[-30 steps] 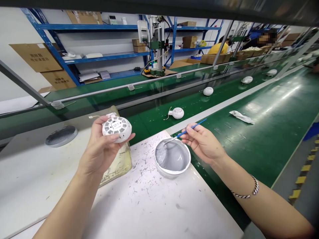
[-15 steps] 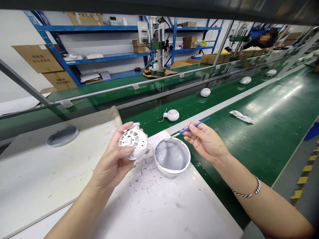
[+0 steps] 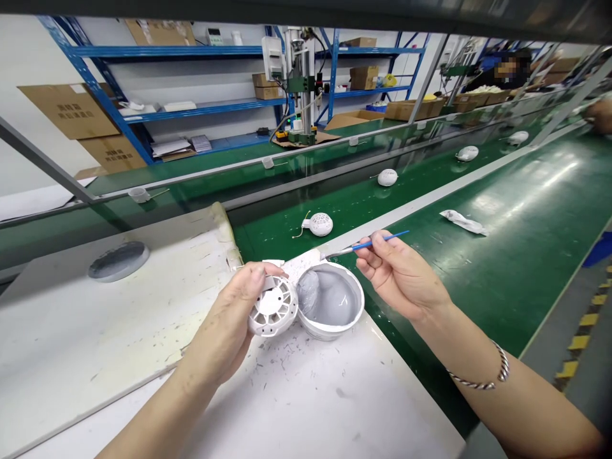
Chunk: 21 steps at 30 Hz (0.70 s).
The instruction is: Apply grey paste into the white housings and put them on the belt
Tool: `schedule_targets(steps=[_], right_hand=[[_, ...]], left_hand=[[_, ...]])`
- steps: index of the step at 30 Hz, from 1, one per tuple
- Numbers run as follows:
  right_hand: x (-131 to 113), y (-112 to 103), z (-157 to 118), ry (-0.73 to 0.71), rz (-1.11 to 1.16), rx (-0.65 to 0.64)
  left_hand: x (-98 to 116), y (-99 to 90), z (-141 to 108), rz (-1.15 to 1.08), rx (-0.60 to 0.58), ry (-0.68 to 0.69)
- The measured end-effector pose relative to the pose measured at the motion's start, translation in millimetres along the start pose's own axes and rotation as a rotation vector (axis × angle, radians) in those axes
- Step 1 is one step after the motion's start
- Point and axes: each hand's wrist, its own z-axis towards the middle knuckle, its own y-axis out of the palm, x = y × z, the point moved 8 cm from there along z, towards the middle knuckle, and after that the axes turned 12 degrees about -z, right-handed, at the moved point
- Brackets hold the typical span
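Observation:
My left hand (image 3: 234, 309) is closed around a round white plastic housing (image 3: 274, 306) with a spoked, vented face turned up toward me. Between the thumb and fingers of my right hand (image 3: 396, 271) is a slim paintbrush (image 3: 362, 245) with a blue handle and a metal ferrule. Its bristle end hangs over the far rim of a white bowl (image 3: 329, 330) holding thick grey paste (image 3: 337, 296). The bowl stands on a white board (image 3: 287, 401) speckled with grey flecks, just right of the housing.
Several white rounded housings, one of them nearby (image 3: 320, 224), lie along the green conveyor (image 3: 268, 223). A grey-coated round lid (image 3: 119, 261) rests on the left board. A white crumpled packet (image 3: 463, 222) lies on the right green surface. A co-worker (image 3: 502, 73) sits far right.
My left hand has turned the housing over and brought it lower and right, beside the bowl. The brush has shifted slightly right. Housings on the conveyor have moved left.

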Motion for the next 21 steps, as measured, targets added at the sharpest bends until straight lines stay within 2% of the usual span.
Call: schedule_targets(steps=[5,11,14,17,21], right_hand=[[-6,22,-16,-0.09,-0.035,-0.092],[-11,41,-34,-0.324,-0.211,-0.175],[-15,44,-41,-0.421,-0.28,-0.184],[-16,46,-45,-0.443,-0.313,-0.181],[-18,48,-47,-0.469,-0.343,-0.179]], left_hand=[[-6,3.3,-5,-0.029,0.042,-0.08],[4,9.0,-14,-0.011,0.079,-0.043],[5,9.7,-14,-0.023,0.023,-0.048],[3,9.3,-11,-0.05,-0.058,-0.061],[3,5.1,-8,-0.059,-0.065,-0.036]])
